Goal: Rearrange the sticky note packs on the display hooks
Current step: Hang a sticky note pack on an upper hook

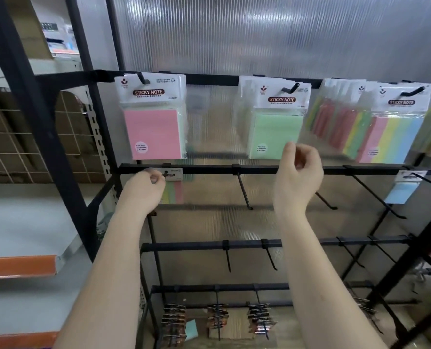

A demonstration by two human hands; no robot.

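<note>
Below the pink pack (155,133), my left hand (144,188) pinches a striped pack (174,183); my right hand (298,176), fingers curled, holds nothing.

Ribbed translucent wall panel (259,34) behind a black metal rack frame (28,96).
Left, a wire grid (13,147), cardboard boxes (30,23) and orange-edged shelves (18,267); lighting is soft and even.
</note>
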